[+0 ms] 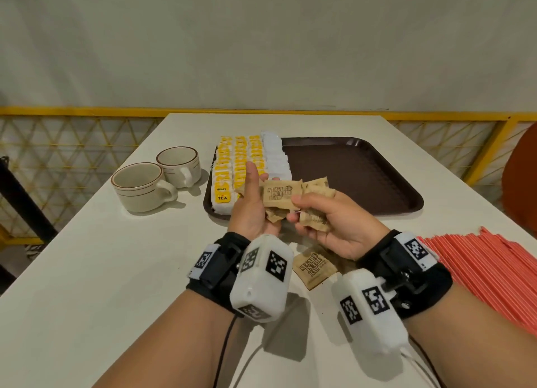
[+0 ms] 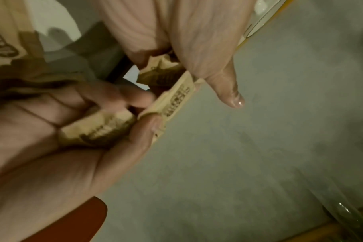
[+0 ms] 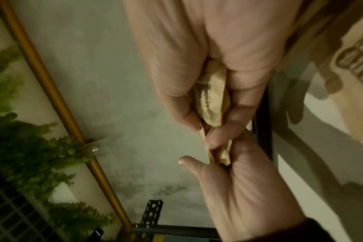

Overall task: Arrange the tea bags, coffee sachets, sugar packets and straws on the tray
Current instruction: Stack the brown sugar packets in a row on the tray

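Note:
Both hands are raised over the near edge of the brown tray [image 1: 363,172], handling brown sugar packets [image 1: 278,194]. My left hand [image 1: 257,201] grips a bunch of them with its thumb pointing up. My right hand [image 1: 311,213] curls round more sugar packets [image 1: 315,217] and pinches the flat one between the hands. In the left wrist view that flat packet [image 2: 174,98] runs between both thumbs. The right wrist view shows a packet [image 3: 211,101] folded inside my right fingers. One sugar packet [image 1: 313,267] lies on the table below my wrists. Yellow tea bags [image 1: 235,167] and white sachets [image 1: 276,155] fill the tray's left side in rows.
A pile of red straws [image 1: 479,274] lies on the table at the right. Two cream cups [image 1: 139,184] [image 1: 180,167] stand left of the tray. The tray's right half is bare. A yellow railing [image 1: 87,111] runs behind the white table [image 1: 101,271].

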{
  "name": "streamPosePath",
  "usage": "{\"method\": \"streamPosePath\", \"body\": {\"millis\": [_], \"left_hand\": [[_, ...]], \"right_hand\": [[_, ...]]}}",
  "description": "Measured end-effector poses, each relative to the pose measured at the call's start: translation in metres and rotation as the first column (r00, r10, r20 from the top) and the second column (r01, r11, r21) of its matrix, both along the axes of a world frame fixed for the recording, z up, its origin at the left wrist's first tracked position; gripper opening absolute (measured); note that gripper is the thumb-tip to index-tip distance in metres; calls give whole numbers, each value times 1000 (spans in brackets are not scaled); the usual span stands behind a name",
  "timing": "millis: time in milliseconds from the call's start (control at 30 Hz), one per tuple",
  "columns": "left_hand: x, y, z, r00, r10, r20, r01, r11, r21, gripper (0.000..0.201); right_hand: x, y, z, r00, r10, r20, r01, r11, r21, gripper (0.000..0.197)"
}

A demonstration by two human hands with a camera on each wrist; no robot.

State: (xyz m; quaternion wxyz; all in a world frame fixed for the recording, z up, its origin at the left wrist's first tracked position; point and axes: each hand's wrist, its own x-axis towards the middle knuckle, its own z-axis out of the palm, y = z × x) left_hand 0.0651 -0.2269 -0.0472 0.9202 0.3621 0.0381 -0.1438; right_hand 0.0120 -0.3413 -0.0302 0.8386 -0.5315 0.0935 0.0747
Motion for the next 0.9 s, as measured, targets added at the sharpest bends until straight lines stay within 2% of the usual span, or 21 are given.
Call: {"method": "streamPosePath", "body": {"millis": [100,233,333,533,800,900], "left_hand": [[1,-1,1,998,45,-35,-47,995,-83,43],[1,1,1,998,39,-40,-45,985,-169,52],[3,4,0,1000,-2,-28,-3,981,-192,55],[6,8,0,1000,7,-1,-7,982,-191,55],[3,8,2,988,-4,157,11,999,-40,55],[3,9,3,983,2,182,5,999,-34,54]], "right_hand": [[1,1,-5,999,23,-37,-28,987,-158,15],[-2,3,-6,982,167,-86,-183,954,-238,7],[-4,5,-7,961,266,-80,-278,914,-297,13],[-1,3,-6,988,149,-47,-156,936,-316,15],[0,2,-8,991,119,-65,-134,939,-317,13],[-1,1,-9,988,138,-67,-152,934,-322,13]]}}
